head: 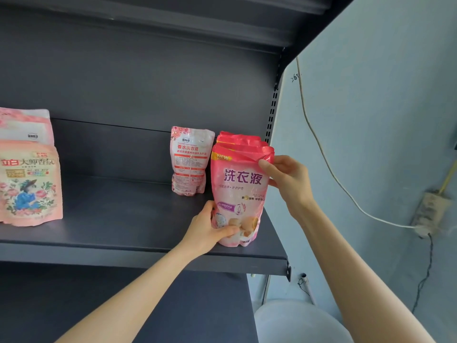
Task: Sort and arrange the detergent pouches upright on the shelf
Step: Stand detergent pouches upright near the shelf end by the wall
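A pink detergent pouch with purple lettering (241,191) stands upright at the right end of the dark shelf (118,219). My left hand (210,229) grips its lower left corner. My right hand (286,179) pinches its red top edge on the right. Two more red-topped pouches (238,138) stand right behind it. A smaller pale pink pouch (189,160) stands upright further back to the left. At the far left stands a peach pouch with a floral picture (29,184), with another pink pouch (24,125) behind it.
The shelf's slotted right upright (272,112) is close beside the held pouch. Beyond it is a pale wall with a white cable (319,144) and a power strip (430,211). A lower shelf (173,305) lies under my arms.
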### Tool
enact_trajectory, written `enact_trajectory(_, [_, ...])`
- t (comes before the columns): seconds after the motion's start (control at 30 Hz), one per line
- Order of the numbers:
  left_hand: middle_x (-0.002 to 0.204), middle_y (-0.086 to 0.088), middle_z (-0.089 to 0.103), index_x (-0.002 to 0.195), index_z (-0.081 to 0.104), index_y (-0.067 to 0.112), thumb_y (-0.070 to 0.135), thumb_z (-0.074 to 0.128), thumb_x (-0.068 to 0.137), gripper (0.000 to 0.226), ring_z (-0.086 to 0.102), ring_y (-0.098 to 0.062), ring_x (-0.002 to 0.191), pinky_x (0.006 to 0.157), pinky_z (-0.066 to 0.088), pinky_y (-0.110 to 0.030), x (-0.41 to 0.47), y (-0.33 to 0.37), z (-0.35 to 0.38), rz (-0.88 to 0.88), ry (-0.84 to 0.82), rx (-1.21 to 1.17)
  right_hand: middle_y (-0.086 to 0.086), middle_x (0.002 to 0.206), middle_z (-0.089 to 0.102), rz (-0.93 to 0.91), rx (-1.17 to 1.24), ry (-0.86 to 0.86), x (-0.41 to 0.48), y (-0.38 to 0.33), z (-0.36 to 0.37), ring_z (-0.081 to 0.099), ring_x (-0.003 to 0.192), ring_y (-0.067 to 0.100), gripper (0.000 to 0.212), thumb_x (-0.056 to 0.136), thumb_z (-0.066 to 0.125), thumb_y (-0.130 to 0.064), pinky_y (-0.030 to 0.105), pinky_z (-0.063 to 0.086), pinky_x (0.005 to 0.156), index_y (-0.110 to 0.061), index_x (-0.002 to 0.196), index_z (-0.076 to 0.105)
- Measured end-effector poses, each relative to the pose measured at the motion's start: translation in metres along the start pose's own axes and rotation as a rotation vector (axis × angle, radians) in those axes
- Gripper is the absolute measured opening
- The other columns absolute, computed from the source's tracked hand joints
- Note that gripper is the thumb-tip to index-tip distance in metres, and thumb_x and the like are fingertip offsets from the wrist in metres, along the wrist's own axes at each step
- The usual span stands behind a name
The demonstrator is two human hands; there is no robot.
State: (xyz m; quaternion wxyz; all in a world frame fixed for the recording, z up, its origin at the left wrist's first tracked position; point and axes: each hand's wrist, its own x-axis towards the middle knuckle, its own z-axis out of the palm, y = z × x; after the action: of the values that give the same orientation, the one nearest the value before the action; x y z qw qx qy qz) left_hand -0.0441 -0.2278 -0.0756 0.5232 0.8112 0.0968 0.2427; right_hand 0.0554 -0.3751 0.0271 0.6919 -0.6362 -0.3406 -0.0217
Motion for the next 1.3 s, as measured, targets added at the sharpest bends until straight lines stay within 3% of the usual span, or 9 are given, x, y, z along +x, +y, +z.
enact_trajectory(0.17, [0.102, 0.022, 0.055, 0.114, 0.041, 0.025, 0.025, 0.077, 0.075, 0.053, 0.056, 0.004, 0.092, 0.064, 0.048, -0.008, -0.002, 0.001, 0.001, 0.003, 0.014, 0.001, 0.007, 0.077, 0.071, 0.028, 0.030, 0.102, 0.003, -0.001, 0.003, 0.070, 0.065, 0.015, 0.033, 0.079, 0.076, -0.021, 0.035, 0.059, 0.068, 0.005, 0.095, 0.062])
enact_trajectory(0.37, [0.111, 0.013, 0.056, 0.119, 0.042, 0.024, 0.033, 0.083, 0.068, 0.066, 0.056, 0.000, 0.100, 0.074, 0.047, -0.014, -0.004, 0.020, -0.015, 0.026, 0.069, -0.005, 0.009, 0.077, 0.069, 0.039, 0.003, 0.079, 0.006, -0.004, 0.005, 0.069, 0.068, 0.020, 0.027, 0.079, 0.076, -0.019, 0.040, 0.058, 0.069, 0.000, 0.089, 0.059])
enact_trajectory(0.53, [0.105, 0.017, 0.056, 0.119, 0.049, 0.019, 0.031, 0.067, 0.085, 0.040, 0.053, 0.007, 0.094, 0.069, 0.042, -0.004, 0.022, 0.077, -0.037, 0.202, 0.250, -0.133, 0.003, 0.084, 0.071, 0.033, 0.012, 0.027, 0.005, -0.006, 0.004, 0.070, 0.071, 0.012, 0.020, 0.083, 0.071, -0.018, 0.032, 0.060, 0.070, -0.005, 0.097, 0.063])
enact_trajectory(0.63, [0.095, 0.006, 0.064, 0.110, 0.059, 0.011, 0.025, 0.064, 0.088, 0.026, 0.062, 0.000, 0.084, 0.067, 0.046, -0.008, 0.040, 0.094, -0.043, 0.202, 0.231, -0.220, -0.006, 0.072, 0.071, 0.017, 0.035, 0.003, 0.006, -0.010, 0.003, 0.069, 0.066, 0.008, 0.005, 0.086, 0.069, -0.015, 0.023, 0.057, 0.062, -0.011, 0.086, 0.066])
enact_trajectory(0.73, [0.083, 0.000, 0.068, 0.095, 0.060, 0.007, 0.017, 0.063, 0.089, 0.012, 0.066, -0.001, 0.070, 0.060, 0.049, -0.013, 0.048, 0.095, -0.045, 0.178, 0.233, -0.316, -0.007, 0.066, 0.071, 0.009, 0.044, 0.014, 0.007, -0.013, 0.001, 0.069, 0.062, 0.008, 0.005, 0.084, 0.070, -0.013, 0.019, 0.054, 0.058, -0.010, 0.081, 0.067])
enact_trajectory(1.0, [0.081, -0.008, 0.068, 0.076, 0.049, 0.013, 0.014, 0.064, 0.088, 0.019, 0.067, -0.005, 0.067, 0.067, 0.056, -0.024, 0.053, 0.092, -0.034, 0.234, 0.401, -0.357, 0.000, 0.063, 0.069, 0.001, 0.012, 0.131, 0.014, -0.010, 0.003, 0.067, 0.055, 0.009, 0.010, 0.081, 0.074, -0.012, 0.021, 0.055, 0.054, -0.006, 0.077, 0.067])
enact_trajectory(1.13, [0.087, -0.006, 0.070, 0.090, 0.052, 0.012, 0.014, 0.064, 0.088, 0.013, 0.067, -0.004, 0.072, 0.061, 0.052, -0.015, 0.048, 0.090, -0.037, 0.265, 0.347, -0.317, 0.002, 0.073, 0.071, -0.039, -0.036, 0.104, 0.014, -0.007, 0.001, 0.069, 0.060, 0.010, 0.005, 0.083, 0.072, -0.013, 0.024, 0.058, 0.059, -0.010, 0.081, 0.068])
enact_trajectory(1.2, [0.095, -0.002, 0.070, 0.106, 0.051, 0.011, 0.017, 0.069, 0.084, 0.028, 0.066, -0.006, 0.079, 0.058, 0.050, -0.013, 0.043, 0.082, -0.040, 0.192, 0.269, -0.307, 0.003, 0.079, 0.072, -0.022, -0.026, 0.061, 0.011, -0.007, -0.002, 0.070, 0.064, 0.009, 0.006, 0.083, 0.071, -0.012, 0.021, 0.057, 0.060, -0.010, 0.086, 0.066])
enact_trajectory(1.3, [0.107, 0.003, 0.067, 0.118, 0.052, 0.016, 0.020, 0.078, 0.075, 0.050, 0.063, -0.008, 0.095, 0.075, 0.053, -0.023, 0.033, 0.056, -0.038, 0.075, 0.156, -0.209, 0.001, 0.088, 0.071, 0.030, -0.035, -0.051, 0.002, -0.001, -0.003, 0.070, 0.067, 0.005, 0.020, 0.081, 0.072, -0.007, 0.016, 0.053, 0.058, -0.011, 0.097, 0.062])
